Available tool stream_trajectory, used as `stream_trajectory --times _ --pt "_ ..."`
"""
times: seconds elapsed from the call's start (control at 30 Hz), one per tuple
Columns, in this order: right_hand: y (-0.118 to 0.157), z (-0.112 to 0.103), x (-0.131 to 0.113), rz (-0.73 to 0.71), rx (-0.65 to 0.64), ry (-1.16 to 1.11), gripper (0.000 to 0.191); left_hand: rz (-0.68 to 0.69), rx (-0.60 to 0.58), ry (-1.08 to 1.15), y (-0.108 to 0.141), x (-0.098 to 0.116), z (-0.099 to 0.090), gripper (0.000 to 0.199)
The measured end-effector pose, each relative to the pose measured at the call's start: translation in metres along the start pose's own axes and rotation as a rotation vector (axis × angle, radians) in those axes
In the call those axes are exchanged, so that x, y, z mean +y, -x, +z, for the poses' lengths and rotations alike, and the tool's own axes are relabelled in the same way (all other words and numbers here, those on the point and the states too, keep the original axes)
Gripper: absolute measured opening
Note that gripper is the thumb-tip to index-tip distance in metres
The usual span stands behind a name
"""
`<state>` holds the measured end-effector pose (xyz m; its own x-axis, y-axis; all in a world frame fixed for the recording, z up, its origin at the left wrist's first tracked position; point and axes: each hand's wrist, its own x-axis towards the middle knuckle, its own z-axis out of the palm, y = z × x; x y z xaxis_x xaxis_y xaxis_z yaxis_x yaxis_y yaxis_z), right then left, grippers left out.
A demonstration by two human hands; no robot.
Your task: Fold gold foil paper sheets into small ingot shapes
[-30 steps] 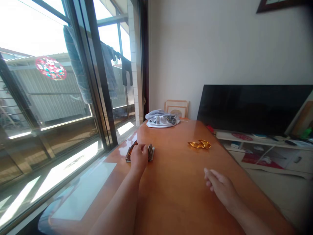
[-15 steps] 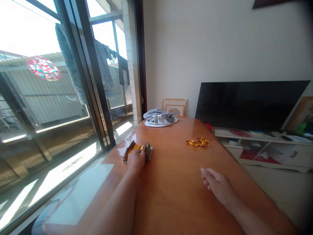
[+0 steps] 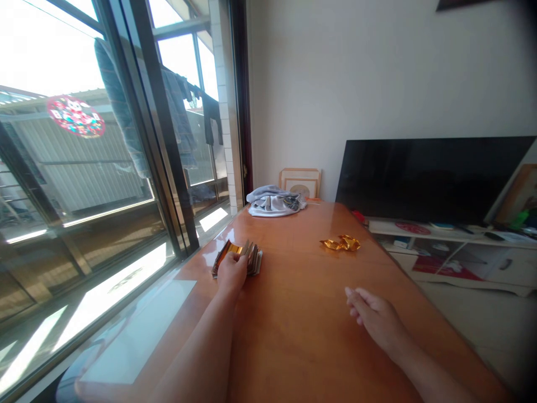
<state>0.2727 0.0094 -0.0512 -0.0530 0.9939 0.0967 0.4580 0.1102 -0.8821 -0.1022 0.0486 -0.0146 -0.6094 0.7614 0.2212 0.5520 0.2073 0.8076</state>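
"What's the whole layout?"

"A long tabletop (image 3: 293, 341) runs up the frame toward a wall, with a window (image 3: 79, 168) along its left side and a dark TV (image 3: 423, 179) at upper right."

"And the foil?"

"A foil stack (image 3: 254, 259) sits left of centre, close to the window-side edge. The left hand (image 3: 230, 273) is closed over it. The right hand (image 3: 375, 319) is well apart at lower right, open, near nothing. Crumpled gold foil (image 3: 340, 243) lies upper right of centre."

"How would it handle?"

"Probably light, thin and easily creased, and likely to slide on that glossy surface. Best to pinch sheets by their edges. There's plenty of room between the hands, but little on the stack's window side."
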Motion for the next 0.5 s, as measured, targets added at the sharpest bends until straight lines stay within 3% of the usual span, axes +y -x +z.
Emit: stream_trajectory --times 0.17,0.4,0.5 --pt "0.0020 -0.0010 -0.0041 -0.011 0.001 0.000 0.053 -0.001 0.041 0.081 -0.0010 -0.0010 0.0001 0.031" --pt "0.0032 -0.0017 -0.0065 -0.019 -0.001 0.012 0.053 -0.036 0.104 0.161 -0.0021 -0.0049 0.0035 0.020" --pt "0.0032 -0.0019 -0.0063 -0.019 -0.005 0.008 0.053 -0.033 0.106 0.166 -0.0027 -0.0054 0.0036 0.024"
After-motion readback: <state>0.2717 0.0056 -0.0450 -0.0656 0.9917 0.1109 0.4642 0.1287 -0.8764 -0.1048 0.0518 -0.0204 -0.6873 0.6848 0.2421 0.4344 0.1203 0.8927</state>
